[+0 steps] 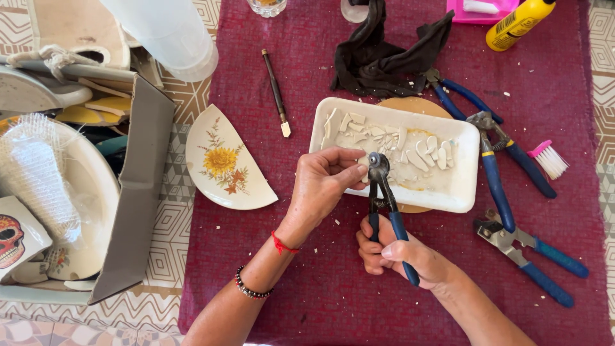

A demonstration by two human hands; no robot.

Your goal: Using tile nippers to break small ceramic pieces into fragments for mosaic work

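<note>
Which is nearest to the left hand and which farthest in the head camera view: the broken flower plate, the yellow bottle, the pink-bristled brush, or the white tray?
From the left hand:
1. White tray, right beside the fingers, on the hand's right.
2. Broken flower plate, a short way to its left.
3. Pink-bristled brush, far right, beyond the blue-handled pliers.
4. Yellow bottle, top right corner.

Maroon cloth (333, 288), blue-handled nippers (384, 211), white tray (458, 192), yellow-flowered plate shard (224, 163).
</note>
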